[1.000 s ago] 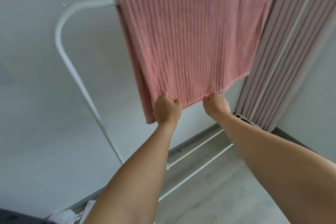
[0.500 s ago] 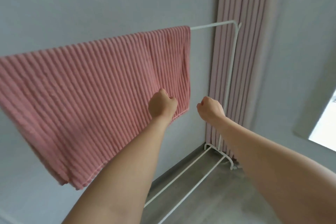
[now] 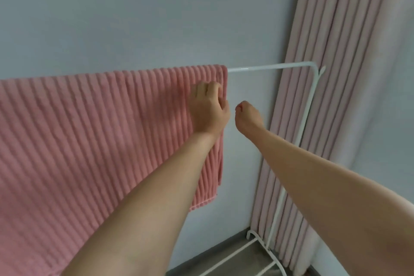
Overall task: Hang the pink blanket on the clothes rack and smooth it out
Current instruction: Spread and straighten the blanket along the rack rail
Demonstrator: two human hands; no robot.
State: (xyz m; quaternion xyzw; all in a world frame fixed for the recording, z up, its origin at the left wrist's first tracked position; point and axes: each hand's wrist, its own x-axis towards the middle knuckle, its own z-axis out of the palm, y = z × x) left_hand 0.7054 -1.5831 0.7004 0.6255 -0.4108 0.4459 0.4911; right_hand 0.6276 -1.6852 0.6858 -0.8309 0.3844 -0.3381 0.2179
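The pink blanket (image 3: 100, 141), ribbed, hangs over the top bar of the white clothes rack (image 3: 268, 67) and covers the bar from the left border of the view to its own right edge. My left hand (image 3: 208, 107) is against that right edge, a little below the bar, with fingers and thumb closed on the fabric. My right hand (image 3: 246, 116) hovers just to the right of the edge in front of the wall, curled into a loose fist with nothing in it and not touching the blanket.
The rack's right post (image 3: 307, 119) runs down to a curved foot (image 3: 253, 235) on the grey floor (image 3: 235, 264). A pink pleated curtain (image 3: 340, 96) hangs directly behind the post. A bare grey wall stands behind the rack.
Both hands have risen from the blanket's bottom hem to its right edge near the bar. My right hand has let go of the fabric. The view has swung right.
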